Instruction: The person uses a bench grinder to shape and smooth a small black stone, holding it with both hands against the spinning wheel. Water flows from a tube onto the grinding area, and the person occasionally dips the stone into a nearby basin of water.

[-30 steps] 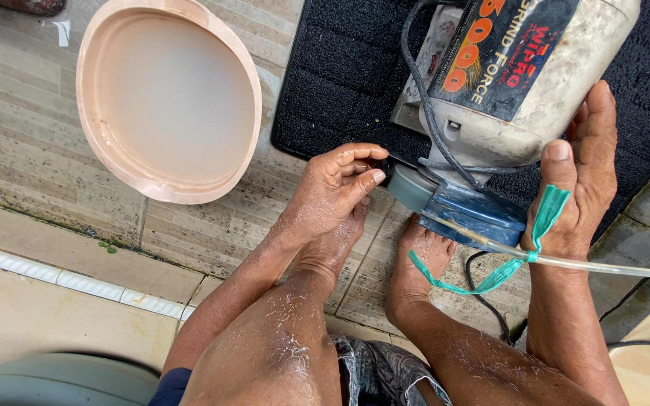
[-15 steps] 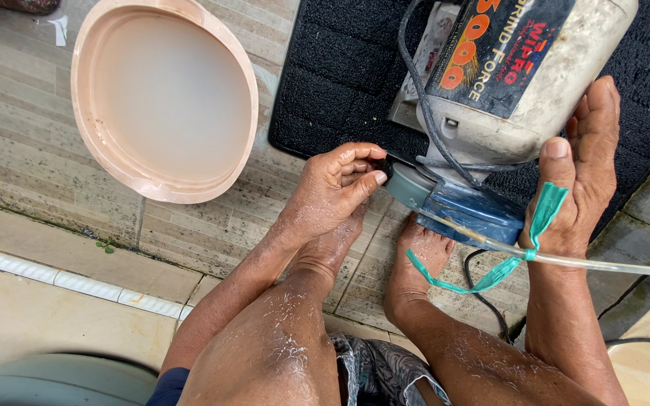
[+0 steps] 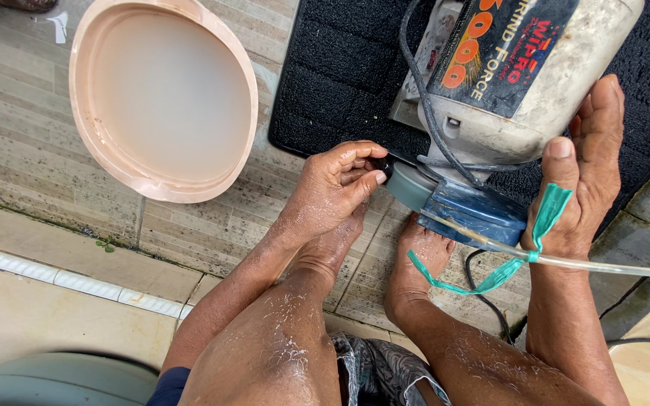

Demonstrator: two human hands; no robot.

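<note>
Head view: the grinder motor (image 3: 520, 83) lies tilted at upper right of the frame, long axis running from upper right down to its grey disc end (image 3: 408, 184) near centre. Your left hand (image 3: 336, 192), fingers curled nearly closed, pinches at that disc end. Your right hand (image 3: 584, 169) spreads open against the motor's right side, beside a green ribbon (image 3: 536, 233) tied on a clear tube (image 3: 603, 265).
</note>
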